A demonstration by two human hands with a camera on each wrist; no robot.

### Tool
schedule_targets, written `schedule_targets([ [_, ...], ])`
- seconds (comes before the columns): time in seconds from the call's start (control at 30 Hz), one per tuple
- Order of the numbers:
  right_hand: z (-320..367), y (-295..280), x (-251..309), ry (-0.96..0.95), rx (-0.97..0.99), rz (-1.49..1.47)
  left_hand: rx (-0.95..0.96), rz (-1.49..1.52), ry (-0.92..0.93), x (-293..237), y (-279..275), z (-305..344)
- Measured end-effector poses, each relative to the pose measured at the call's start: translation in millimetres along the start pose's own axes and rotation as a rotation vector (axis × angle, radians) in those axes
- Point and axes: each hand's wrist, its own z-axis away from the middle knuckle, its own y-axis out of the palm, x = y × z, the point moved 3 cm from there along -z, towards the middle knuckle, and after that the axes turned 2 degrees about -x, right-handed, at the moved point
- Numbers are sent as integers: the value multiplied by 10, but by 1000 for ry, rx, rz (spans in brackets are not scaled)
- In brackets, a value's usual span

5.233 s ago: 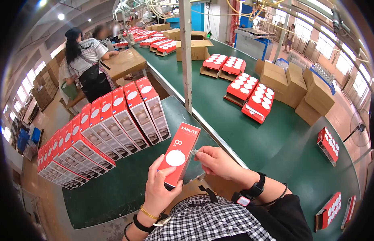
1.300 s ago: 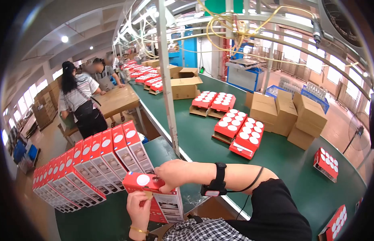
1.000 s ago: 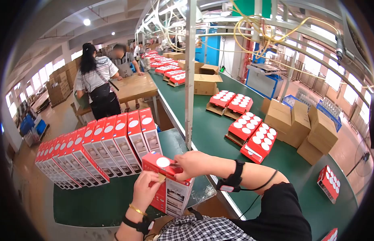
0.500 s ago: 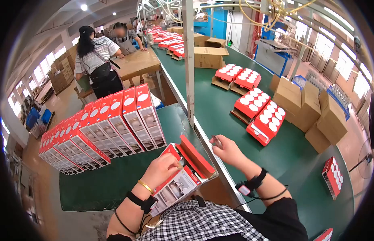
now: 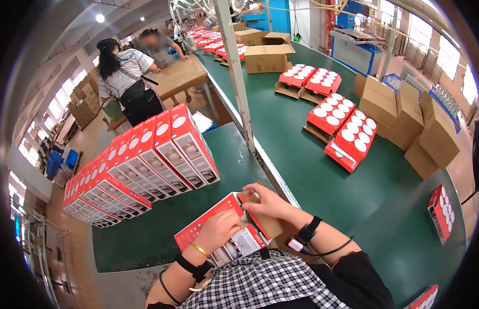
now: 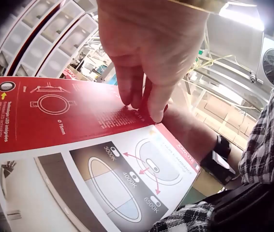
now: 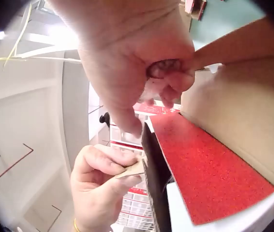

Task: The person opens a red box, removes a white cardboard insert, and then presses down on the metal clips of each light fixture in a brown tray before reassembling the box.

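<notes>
At the left, we have a long row of red-and-white boxes (image 5: 147, 149) standing side by side on our green worktop (image 5: 121, 252), with two people (image 5: 129, 77) beyond them at a brown table (image 5: 180, 77); to the right of the row and nearer us, the open box (image 5: 195, 229) lies tilted just in front of our checked apron (image 5: 255, 280), its open end towards the right; our left hand (image 5: 217, 230) is over the box, thumb and fingers pinching a small cardboard flap (image 7: 133, 169) at its opening; our right hand (image 5: 270, 202) is at the opening's far side, fingers bent and touching the raised lid (image 7: 243, 92), though we cannot tell whether they pinch it; past the metal post (image 5: 234, 67), four red packs with white discs (image 5: 329, 110) sit on the long green surface (image 5: 322, 190), brown cartons (image 5: 404, 116) stand to their right, and another red pack (image 5: 441, 213) lies at the far right.
</notes>
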Motion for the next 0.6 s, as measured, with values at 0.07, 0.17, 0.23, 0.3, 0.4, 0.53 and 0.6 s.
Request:
schedule_targets([
  [0.07, -99, 28, -102, -35, 75, 57, 35, -62, 29, 18, 22, 16],
  [0.17, -175, -38, -241, -13, 214, 57, 28, -47, 48, -20, -4, 43],
  [0.23, -147, -94, -363, -19, 106, 46, 3, -75, 63, -2, 11, 69],
  [0.3, -85, -79, -405, -19, 91, 287, 38, -18, -14, -23, -2, 82],
  [0.4, -104, -67, -286, -32, 10, 599, 37, -55, 20, -44, 13, 32],
  [0.53, -177, 23, -49, -208, -89, 449, 29, -35, 27, -26, 41, 58],
  [0.6, -215, 7, -23, -236, -67, 391, 1, -35, 14, -7, 58, 69],
])
